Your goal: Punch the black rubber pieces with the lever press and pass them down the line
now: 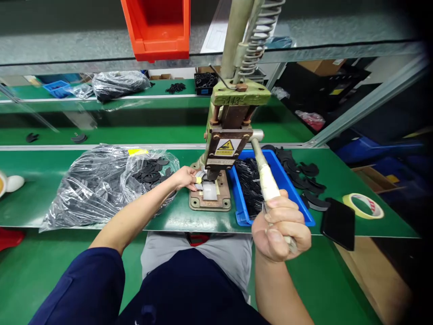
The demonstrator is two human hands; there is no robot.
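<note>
My right hand (281, 228) is wrapped round the pale, taped lever handle (266, 178) of a green arbor press (226, 146). The lever slants down toward me from the press's right side. At the press base (209, 205), my left hand (184, 178) pinches a grey curved piece (199, 186) beside the lowered ram (213, 175). A small yellow patch shows by the fingertips. In front of the ram lies a pale plate (210, 191). The ram hides part of the curved piece, so I cannot tell whether they touch.
Left of the press lies a clear plastic bag (98, 185) of dark curved pieces. A blue bin (294, 203) of thin black parts stands to its right, with loose black pieces (313, 185), a black phone (338, 223) and a tape roll (363, 206) beyond. An orange bin (162, 49) sits overhead.
</note>
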